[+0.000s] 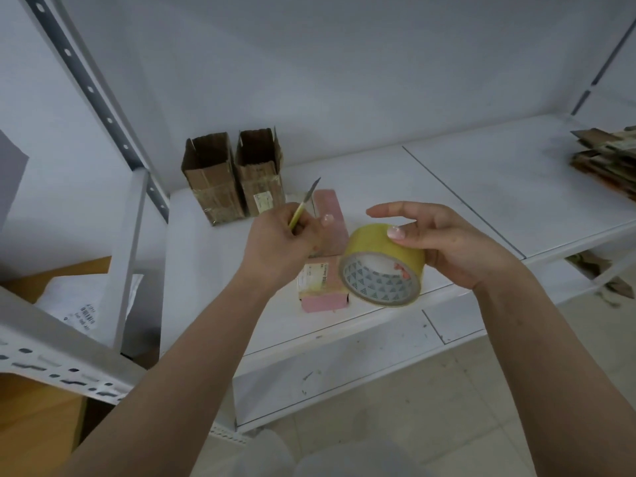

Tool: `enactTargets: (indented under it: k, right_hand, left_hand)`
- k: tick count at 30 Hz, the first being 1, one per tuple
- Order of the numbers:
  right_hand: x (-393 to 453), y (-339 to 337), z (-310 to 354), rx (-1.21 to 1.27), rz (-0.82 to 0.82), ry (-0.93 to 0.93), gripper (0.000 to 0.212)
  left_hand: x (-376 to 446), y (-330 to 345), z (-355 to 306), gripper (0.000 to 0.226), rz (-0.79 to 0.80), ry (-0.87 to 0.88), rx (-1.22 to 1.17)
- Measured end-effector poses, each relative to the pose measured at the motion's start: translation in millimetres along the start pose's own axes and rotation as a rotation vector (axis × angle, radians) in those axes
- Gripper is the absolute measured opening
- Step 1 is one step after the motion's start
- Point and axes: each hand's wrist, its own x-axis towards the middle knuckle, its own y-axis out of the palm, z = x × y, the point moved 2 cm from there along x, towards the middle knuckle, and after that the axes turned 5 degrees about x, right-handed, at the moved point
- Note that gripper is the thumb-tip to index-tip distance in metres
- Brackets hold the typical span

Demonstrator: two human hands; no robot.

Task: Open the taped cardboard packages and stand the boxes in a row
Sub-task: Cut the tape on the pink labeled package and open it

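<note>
Head camera looks down on a white metal shelf [481, 187]. Two brown cardboard boxes [234, 173] stand upright at the back left of it, side by side and touching, with their top flaps open; both carry yellowed tape, and the right one has a small white label low on its front. Nearer to the person, a pink package [325, 270] lies flat on the shelf, with a white label and tape across it. It is partly hidden by both hands.

The left hand [278, 242] is clenched around a thin yellow knife [304, 204], whose grey blade points up and away toward the brown boxes. This hand is above the left side of the pink package; if it touches the package, I cannot tell.

The right hand [444, 242] grasps a roll of yellow tape [382, 266]. The thumb presses on the top of the roll and the other fingers are stretched behind it. The roll is held above the right front corner of the pink package, with its open core facing the camera.

At the far right of the shelf lies a pile of flattened cardboard [609, 160], well apart from the hands.
</note>
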Motion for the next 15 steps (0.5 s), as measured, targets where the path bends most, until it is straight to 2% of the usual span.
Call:
enactTargets:
  k: [4, 6, 9, 15]
  right_hand:
    - [-1, -11, -1, -0.119, -0.19, 0.052, 0.052]
    - [1, -16, -6, -0.225, -0.252, 0.09, 0.042]
    - [7, -17, -14, -0.347, -0.289, 0.089, 0.028]
    - [27, -23, -12, -0.428, -0.336, -0.035, 0.025]
  left_hand:
    - [-1, -26, 21, 0.033, -0.129, -0.098, 0.093]
    - [-7, -33, 39, 0.034, -0.148, -0.124, 0.121]
    - [-21, -26, 59, 0.037, -0.169, -0.169, 0.076]
    - [-22, -18, 66, 0.037, -0.268, -0.187, 0.003]
